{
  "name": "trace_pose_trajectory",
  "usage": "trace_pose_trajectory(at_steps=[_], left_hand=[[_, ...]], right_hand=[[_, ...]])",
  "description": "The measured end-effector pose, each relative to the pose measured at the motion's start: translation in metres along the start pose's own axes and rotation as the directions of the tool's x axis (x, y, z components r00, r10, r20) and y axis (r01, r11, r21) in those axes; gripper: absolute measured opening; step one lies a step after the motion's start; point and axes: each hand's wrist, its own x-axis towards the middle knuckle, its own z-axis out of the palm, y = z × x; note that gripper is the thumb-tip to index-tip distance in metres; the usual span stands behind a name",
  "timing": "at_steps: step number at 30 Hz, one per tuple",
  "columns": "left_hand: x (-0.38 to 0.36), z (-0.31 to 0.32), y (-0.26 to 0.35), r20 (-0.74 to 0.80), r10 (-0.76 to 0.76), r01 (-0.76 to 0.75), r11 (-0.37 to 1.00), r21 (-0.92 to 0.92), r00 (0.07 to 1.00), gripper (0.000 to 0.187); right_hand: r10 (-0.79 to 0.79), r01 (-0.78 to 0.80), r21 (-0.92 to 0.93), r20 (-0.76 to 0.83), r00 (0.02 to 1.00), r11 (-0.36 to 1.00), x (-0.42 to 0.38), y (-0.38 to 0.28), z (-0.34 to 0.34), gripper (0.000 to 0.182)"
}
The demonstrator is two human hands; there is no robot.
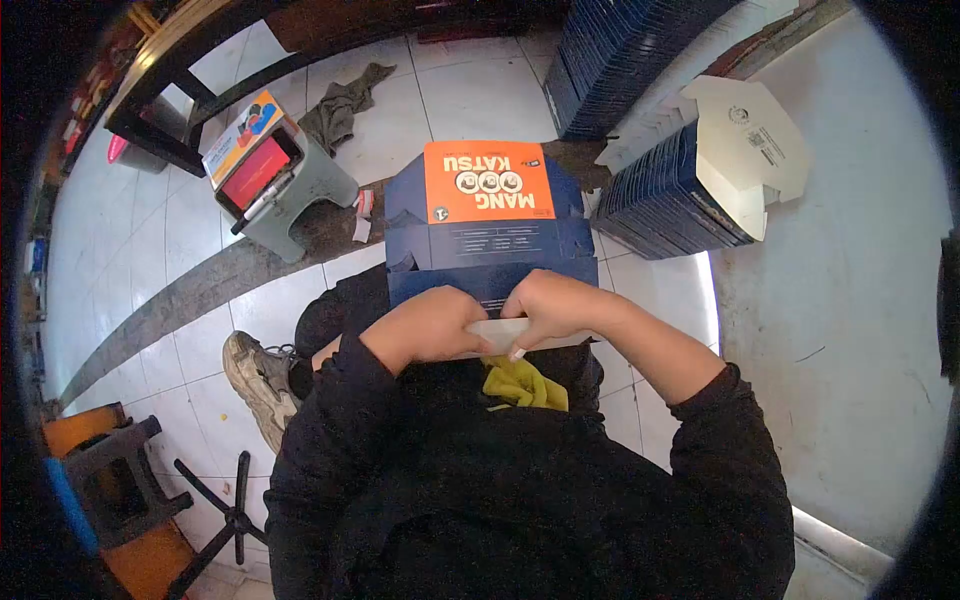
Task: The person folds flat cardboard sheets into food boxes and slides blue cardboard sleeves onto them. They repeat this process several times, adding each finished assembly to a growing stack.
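A dark blue and orange cardboard food box (480, 243), partly unfolded, lies across my lap with its "MANG KATSU" print upside down to me. My left hand (432, 322) is closed on the box's near edge, left of its middle. Close beside it, my right hand (556, 310) grips the same edge, fingers on top and thumb on the pale inner side. Between the hands, a whitish flap (500, 332) is bent up towards me. A yellow-green cloth (526, 384) sits on my lap just below the flap. Some fingertips are hidden behind the card.
On the right stands a stack of folded blue boxes (655, 200) topped by a cream-sided one (750, 130). A taller blue stack (620, 60) rises behind. To the left, a grey stool (300, 195) carries a phone and printed card. A grey rag (345, 105) lies on the tiles.
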Motion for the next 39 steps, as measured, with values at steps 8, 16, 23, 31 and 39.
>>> trace_pose_trajectory(at_steps=[8,16,23,31,39], left_hand=[[-0.023,0.026,0.053,-0.397,0.206,-0.138,0.972,0.192,0.894,0.016],[-0.034,-0.003,0.086,-0.173,0.229,-0.24,0.97,-0.044,0.958,0.021],[0.031,-0.004,0.01,-0.559,0.453,-0.199,0.868,0.455,0.695,0.038],[0.044,0.018,0.003,-0.603,0.346,-0.047,0.889,0.455,0.719,0.04],[0.051,0.024,-0.012,-0.676,0.285,0.112,0.87,0.48,0.679,0.037]], right_hand=[[-0.262,-0.397,-0.589,-0.735,0.626,0.704,-0.053,-0.04,0.062,0.027],[-0.49,-0.213,-0.592,-0.782,0.385,0.778,-0.073,-0.038,0.04,0.038],[-0.474,-0.186,-0.576,-0.785,0.399,0.796,-0.084,-0.05,0.027,0.036],[-0.544,-0.104,-0.626,-0.739,0.397,0.773,-0.044,-0.053,-0.019,0.021],[-0.565,0.012,-0.603,-0.739,0.366,0.797,0.031,-0.047,-0.064,0.017]])
